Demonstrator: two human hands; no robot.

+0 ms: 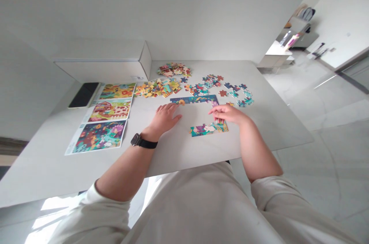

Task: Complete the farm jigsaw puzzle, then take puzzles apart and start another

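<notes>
A partly joined jigsaw puzzle lies on the table, with a dark blue top strip (196,99) and a teal and purple bottom strip (203,130). My left hand (165,119) rests flat, fingers stretched out and fingertips by the left end of the top strip. It wears a black watch (141,141) at the wrist. Over the puzzle's right side is my right hand (226,114), its fingers bent together. Whatever lies between those fingers is hidden, and the hand covers part of that side. Loose puzzle pieces (245,100) are scattered beyond and to the right.
Three picture sheets (99,136) lie at the left beside a black phone (84,95). A white box (106,68) stands against the wall. Yellow pieces (157,88) and a reddish pile (174,69) sit at the back of the white table (178,155).
</notes>
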